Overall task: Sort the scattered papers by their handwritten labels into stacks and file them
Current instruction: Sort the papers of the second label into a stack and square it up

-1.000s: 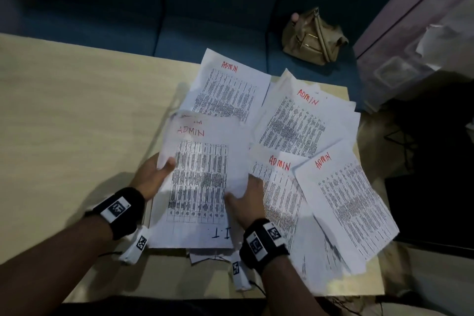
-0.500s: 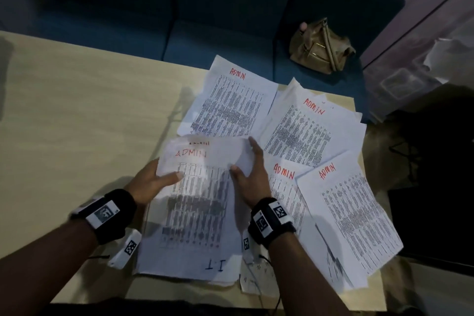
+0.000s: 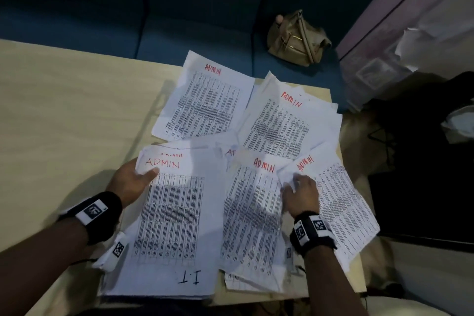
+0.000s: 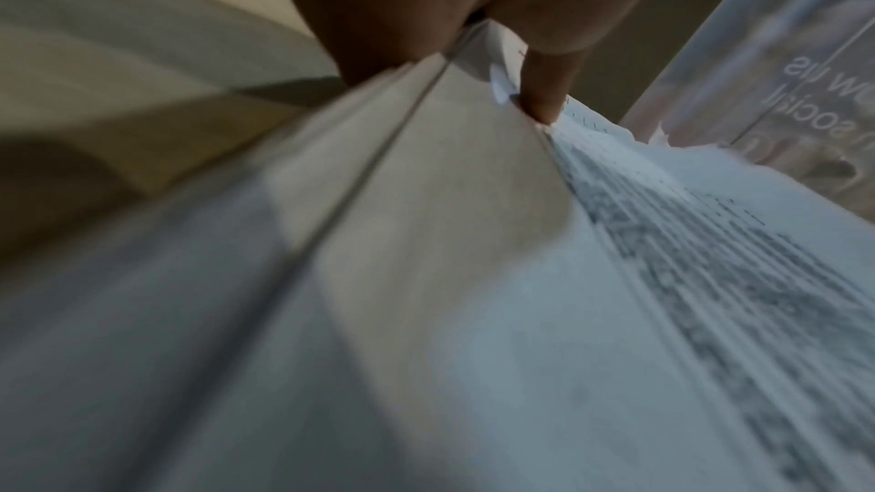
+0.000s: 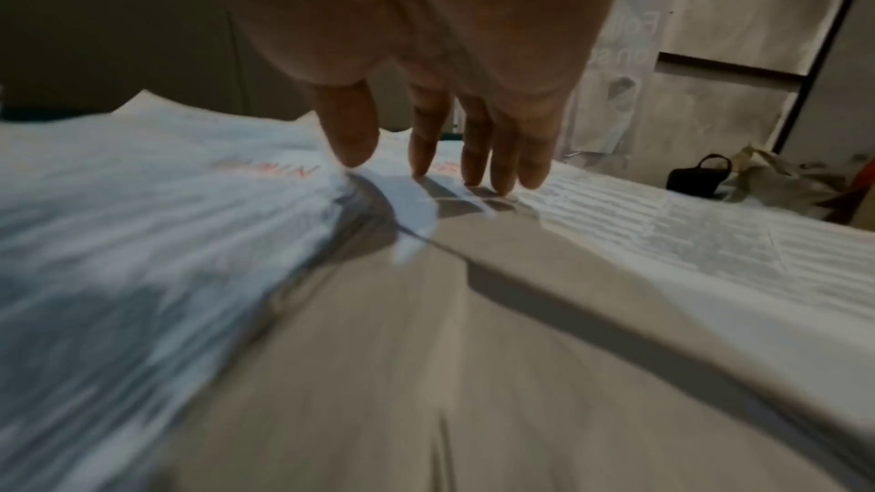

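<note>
Printed sheets with red ADMIN labels lie fanned over the beige table (image 3: 64, 115). My left hand (image 3: 133, 182) pinches the top-left corner of a stack of ADMIN sheets (image 3: 174, 220), thumb on top beside the label; the stack (image 4: 426, 238) bears "I.T" at its near edge. My right hand (image 3: 298, 191) reaches over the rightmost ADMIN sheet (image 3: 341, 202), its straight fingertips (image 5: 502, 178) touching the paper near its crumpled upper corner. Another ADMIN sheet (image 3: 254, 210) lies between the hands. Two more ADMIN sheets (image 3: 207, 100) (image 3: 284, 126) lie farther back.
A tan handbag (image 3: 297, 38) sits on the dark blue sofa (image 3: 179, 20) behind the table. The sheets on the right overhang the table's right edge (image 3: 346, 187). Dark clutter and a plastic box (image 3: 372, 74) stand to the right on the floor.
My right hand left the held stack and moved right onto the rightmost ADMIN sheet. The left hand's stack shifted left, uncovering the middle ADMIN sheet.
</note>
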